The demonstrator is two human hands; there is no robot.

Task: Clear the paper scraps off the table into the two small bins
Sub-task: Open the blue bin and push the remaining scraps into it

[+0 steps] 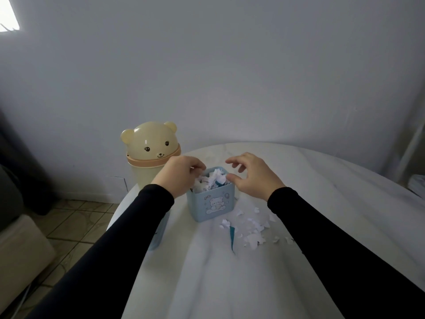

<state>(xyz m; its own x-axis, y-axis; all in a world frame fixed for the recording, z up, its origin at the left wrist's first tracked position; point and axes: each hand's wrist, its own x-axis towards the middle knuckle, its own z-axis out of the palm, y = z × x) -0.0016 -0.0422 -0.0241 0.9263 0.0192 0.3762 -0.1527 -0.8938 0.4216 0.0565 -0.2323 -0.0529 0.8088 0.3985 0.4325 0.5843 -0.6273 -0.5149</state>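
Over the brimming blue bin (210, 199) the left hand (181, 174) is curled, pressing paper in, the right hand (250, 174) is held loosely spread and empty, and the scraps (250, 229) left on the tabletop (322, 203) lie near-right, closer to the right hand.

— What can't you make out here?

— A second pale blue bin (158, 229) sits almost wholly behind the left sleeve (128, 231); only a sliver of its wall shows. The left hand (178, 174) has its fingertips down among the paper scraps (212, 180) in the blue bear bin (210, 202), so whether they pinch anything is hidden.

— And the rest?

— The bear-head bin (149, 153) has its base hidden behind the surface (322, 203). The print on one loose scrap (254, 240) is too small to read. The picture's bottom edge crops both arms.
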